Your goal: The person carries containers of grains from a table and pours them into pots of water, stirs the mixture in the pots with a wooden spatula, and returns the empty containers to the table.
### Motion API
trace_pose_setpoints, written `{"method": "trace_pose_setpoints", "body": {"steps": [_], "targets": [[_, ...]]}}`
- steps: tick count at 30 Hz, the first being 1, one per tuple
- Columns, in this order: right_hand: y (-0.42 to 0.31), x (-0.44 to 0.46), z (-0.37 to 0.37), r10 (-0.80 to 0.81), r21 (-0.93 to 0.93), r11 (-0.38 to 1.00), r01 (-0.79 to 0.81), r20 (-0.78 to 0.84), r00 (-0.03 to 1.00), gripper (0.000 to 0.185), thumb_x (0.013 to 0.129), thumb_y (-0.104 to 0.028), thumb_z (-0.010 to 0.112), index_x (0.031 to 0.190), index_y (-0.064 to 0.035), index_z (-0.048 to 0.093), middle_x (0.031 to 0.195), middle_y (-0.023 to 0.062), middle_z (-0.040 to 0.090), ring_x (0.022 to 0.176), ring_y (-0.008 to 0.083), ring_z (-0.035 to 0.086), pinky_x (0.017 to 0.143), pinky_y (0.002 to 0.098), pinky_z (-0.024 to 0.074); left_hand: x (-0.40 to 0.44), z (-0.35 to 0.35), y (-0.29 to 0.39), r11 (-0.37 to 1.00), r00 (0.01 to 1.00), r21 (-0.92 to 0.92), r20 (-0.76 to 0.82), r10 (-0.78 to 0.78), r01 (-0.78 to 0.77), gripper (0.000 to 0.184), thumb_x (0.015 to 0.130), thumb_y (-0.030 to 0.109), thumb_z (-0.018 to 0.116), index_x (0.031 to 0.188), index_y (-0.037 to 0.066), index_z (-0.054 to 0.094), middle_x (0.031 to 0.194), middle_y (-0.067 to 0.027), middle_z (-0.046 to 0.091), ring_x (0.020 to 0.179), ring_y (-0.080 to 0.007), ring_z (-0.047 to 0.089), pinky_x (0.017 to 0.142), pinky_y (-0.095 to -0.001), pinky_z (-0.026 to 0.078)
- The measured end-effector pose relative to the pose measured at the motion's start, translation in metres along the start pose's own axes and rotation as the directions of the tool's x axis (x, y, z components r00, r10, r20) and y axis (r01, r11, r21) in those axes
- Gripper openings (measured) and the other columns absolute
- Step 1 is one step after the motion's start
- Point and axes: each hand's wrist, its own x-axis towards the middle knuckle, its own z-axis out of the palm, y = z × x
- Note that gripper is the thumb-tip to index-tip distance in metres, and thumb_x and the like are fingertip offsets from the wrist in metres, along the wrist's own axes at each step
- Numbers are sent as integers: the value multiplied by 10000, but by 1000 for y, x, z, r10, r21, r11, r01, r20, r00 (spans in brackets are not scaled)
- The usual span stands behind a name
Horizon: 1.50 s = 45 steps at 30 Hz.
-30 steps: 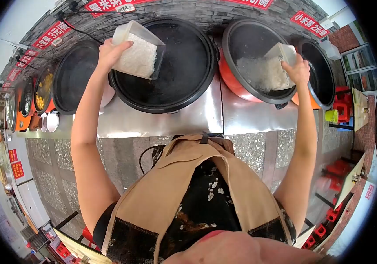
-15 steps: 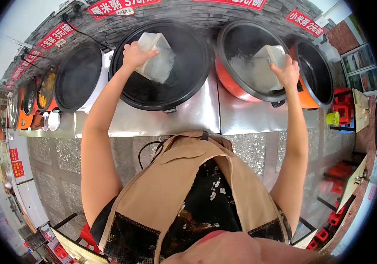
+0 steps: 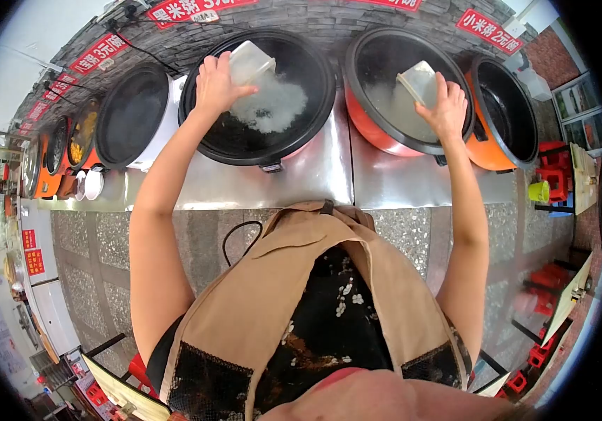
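The left container (image 3: 250,64) is gripped, tilted, by the curled left hand (image 3: 216,87) above white grains (image 3: 273,109) in the central pot (image 3: 311,74); the right container (image 3: 420,83) is held by the curled right hand (image 3: 447,109) over the red right pot (image 3: 392,52).

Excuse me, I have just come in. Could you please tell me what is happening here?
A person is emptying two clear containers into two large pots on a metal counter. The left hand tips the left container over the black-rimmed pot, where white grains lie. The right hand tips the right container over the red pot, whose pale contents are hard to make out.
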Motion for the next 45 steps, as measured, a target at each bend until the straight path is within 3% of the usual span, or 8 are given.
{"method": "trace_pose_setpoints", "body": {"steps": [10, 18, 32, 36, 38, 40, 42, 45], "targets": [[19, -1, -11, -77, 8, 997, 78, -106, 991, 807, 603, -310, 763, 1305, -104, 422, 1121, 142, 489, 1033, 315, 475, 888, 416, 382, -7, -20, 24, 983, 980, 96, -107, 166, -156, 942, 497, 381, 848, 1270, 49, 425, 1027, -166, 485, 946, -337, 504, 808, -417, 440], [35, 0, -18, 104, 69, 994, -86, -327, 939, 786, 595, -367, 797, 1251, -83, 469, 1048, 219, 526, 996, 370, 504, 854, 448, 417, -7, -31, 10, 985, 951, 63, -256, 170, -159, 913, 493, 362, 854, 1238, 31, 444, 1032, -160, 488, 943, -328, 508, 786, -413, 448], [44, -9, 9, 299, 438, 884, -163, -262, 918, 767, 632, -409, 774, 1196, 29, 494, 1066, 233, 536, 1046, 353, 493, 910, 418, 396, -42, -3, -19, 954, 929, -62, -217, -299, 292, 831, 605, 471, 787, 1157, -74, 489, 1039, -249, 507, 987, -382, 510, 857, -408, 430], [87, -12, 36, 442, 492, 835, -248, -331, 833, 642, 677, -359, 770, 1104, 69, 557, 1017, 198, 617, 919, 248, 600, 812, 333, 460, -40, -10, -40, 796, 847, -331, 19, -531, 506, 837, 647, 532, 729, 1127, -121, 522, 1043, -293, 576, 997, -383, 570, 879, -400, 441], [99, -17, 35, 584, 655, 691, -306, -256, 771, 628, 663, -376, 772, 1073, 61, 580, 962, 168, 642, 877, 247, 623, 811, 344, 471, -47, 12, -78, 584, 702, -448, 150, -697, 676, 846, 661, 557, 698, 1121, -133, 531, 1042, -283, 596, 994, -345, 593, 863, -378, 456], [112, -20, 39, 684, 677, 617, -402, -209, 699, 660, 675, -399, 763, 1073, 86, 560, 973, 168, 640, 879, 229, 618, 811, 328, 468, -58, 1, -77, 441, 651, -532, 309, -694, 723, 861, 689, 572, 658, 1155, -136, 506, 1099, -248, 586, 1012, -299, 593, 853, -374, 470], [110, -19, 30, 784, 760, 458, -462, -100, 613, 655, 680, -402, 759, 1071, 83, 557, 950, 159, 639, 877, 229, 614, 810, 322, 468, -67, -33, -39, 98, 548, -635, 566, -615, 766, 818, 708, 631, 585, 1218, -4, 509, 1118, -166, 583, 1001, -255, 582, 814, -381, 473], [126, -14, 29, 826, 820, 287, -496, 50, 561, 625, 705, -382, 739, 1065, 93, 550, 952, 157, 630, 844, 227, 618, 770, 317, 488, -87, -14, -61, -52, 509, -623, 681, -526, 781, 664, 786, 551, 519, 1239, 65, 498, 1129, -128, 585, 1006, -241, 586, 807, -398, 493]]}}
